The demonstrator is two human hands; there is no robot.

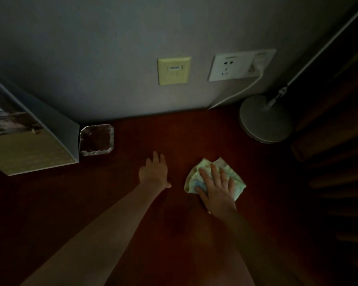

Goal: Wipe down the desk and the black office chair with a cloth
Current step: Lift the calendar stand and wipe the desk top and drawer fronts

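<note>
- Spanning everything under the cloth (237, 181), the dark red bench (194, 131) is the surface being wiped. The black office chair is not in view, so that half of the job looks yet to come.
- Far left of the cloth, a grey box (29, 145) with a picture on its top stands at the bench's edge, probably a fixture to wipe around.
- Beyond the cloth and to its right, a round white lamp base (266, 120) sits against the wall, near its power.
- Above the cloth on the wall, a white socket plate (236, 66) feeds a cable (242, 89) that runs down toward the lamp.
- The pale green cloth lies bunched flat on the bench, giving a thick pad for rubbing.
- On top of the cloth, the right hand (217, 188) presses down with fingers spread and straight, not curled round it. That spreads the pressure for a sweep.
- Just left of the cloth, the left hand (154, 172) rests flat on bare wood, fingers extended and holding nothing, likely as a brace.
- Well left of the cloth, a glass dish (96, 139) stands beside the box.
- Above the cloth and slightly left, a yellow wall plate (174, 70) sits unused.
</note>
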